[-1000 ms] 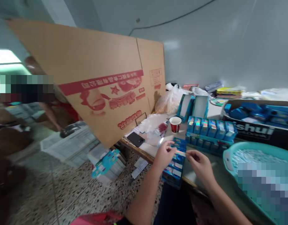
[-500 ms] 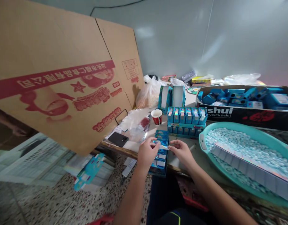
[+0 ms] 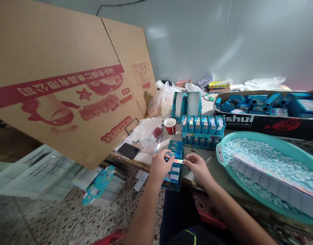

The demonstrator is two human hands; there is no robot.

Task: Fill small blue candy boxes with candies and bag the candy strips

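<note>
A short shiny holographic sticker strip (image 3: 178, 161) is stretched between my two hands, over a tray of small blue boxes (image 3: 175, 177) at the table's front edge. My left hand (image 3: 161, 164) pinches the strip's left end, its fingers close over the boxes. At the right end, my right hand (image 3: 196, 165) grips it between thumb and fingertips. Several boxes in the tray carry pale strips on their tops; those under my fingers are partly hidden. Just behind stands a display tray of upright blue boxes (image 3: 202, 131), in two tiers.
To the right, a turquoise basin (image 3: 220, 154) holds pale wrapped sweets, with a long white sticker strip (image 3: 271, 180) lying across. Behind it is a black carton (image 3: 261, 125) of blue boxes. A paper cup (image 3: 170, 126), a phone (image 3: 128, 150) and a large cardboard sheet (image 3: 69, 44) are leftward.
The strip between my hands has tilted, so its shiny face shows more. Both hands stay almost where they were. At the far left, a person's hand has gone out of sight.
</note>
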